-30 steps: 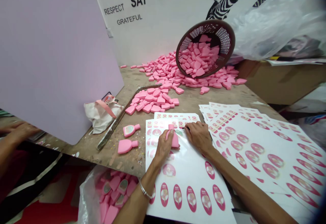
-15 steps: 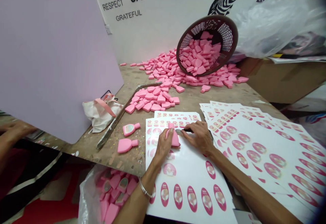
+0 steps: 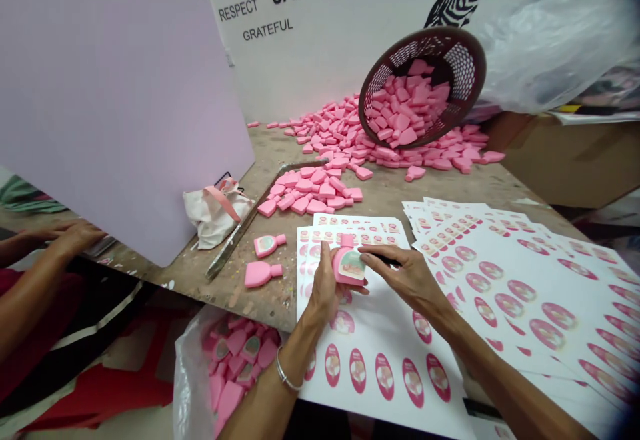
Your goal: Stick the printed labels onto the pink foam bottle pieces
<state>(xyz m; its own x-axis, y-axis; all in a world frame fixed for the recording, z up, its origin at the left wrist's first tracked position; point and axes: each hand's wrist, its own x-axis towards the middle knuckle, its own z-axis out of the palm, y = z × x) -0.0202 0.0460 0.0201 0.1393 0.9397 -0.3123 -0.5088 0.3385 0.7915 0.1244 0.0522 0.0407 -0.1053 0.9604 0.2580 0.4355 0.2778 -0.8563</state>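
Left hand: Your left hand point(image 3: 327, 287) was curled and pinched a pink bottle-shaped foam piece point(image 3: 345, 279) between thumb and fingers, raised above the sheets, perhaps to keep its face turned upward.
Right hand: Your right hand point(image 3: 407, 277) was partly spread, its fingertips point(image 3: 363, 257) at the oval printed label point(image 3: 351, 265) on that piece; I could not tell if it gripped the thin dark object point(image 3: 391, 261) beneath.
Sheets: White paper sheets of pink oval labels point(image 3: 373, 333) lay fanned out, maybe for easy reach.
Basket: A brown plastic basket point(image 3: 375, 90) lay tipped on the worn workbench point(image 3: 185, 273), its pink foam pieces point(image 3: 407, 110) spilling out.
Bag: A clear plastic bag point(image 3: 187, 387) held labelled pink pieces point(image 3: 253, 345) below the bench edge.
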